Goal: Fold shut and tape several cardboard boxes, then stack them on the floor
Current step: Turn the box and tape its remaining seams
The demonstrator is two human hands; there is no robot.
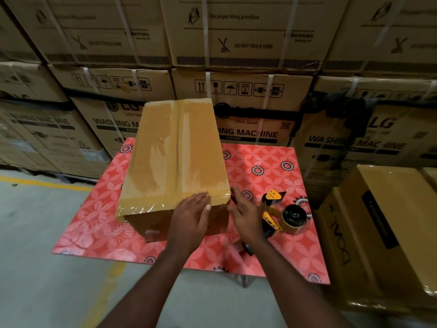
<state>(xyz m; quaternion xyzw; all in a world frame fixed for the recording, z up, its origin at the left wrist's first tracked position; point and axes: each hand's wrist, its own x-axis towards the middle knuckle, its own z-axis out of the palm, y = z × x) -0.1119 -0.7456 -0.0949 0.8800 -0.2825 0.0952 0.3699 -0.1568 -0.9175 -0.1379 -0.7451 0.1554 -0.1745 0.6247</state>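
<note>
On the red table [272, 245], left hand [191, 214] and right hand [246, 214] press straight fingers [201, 197] on taped-shut box [175, 150].

The table [272, 245], covered with a red cloth with flower patterns, stands on a grey floor [47, 268] with yellow lines and carries a closed, taped cardboard box [175, 152] on its left half and, near it to the right, a yellow tape dispenser [283, 214] with a brown roll.

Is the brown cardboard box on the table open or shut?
Shut: the brown cardboard box has its top flaps flat, with glossy tape along the centre seam and near edge.
</note>
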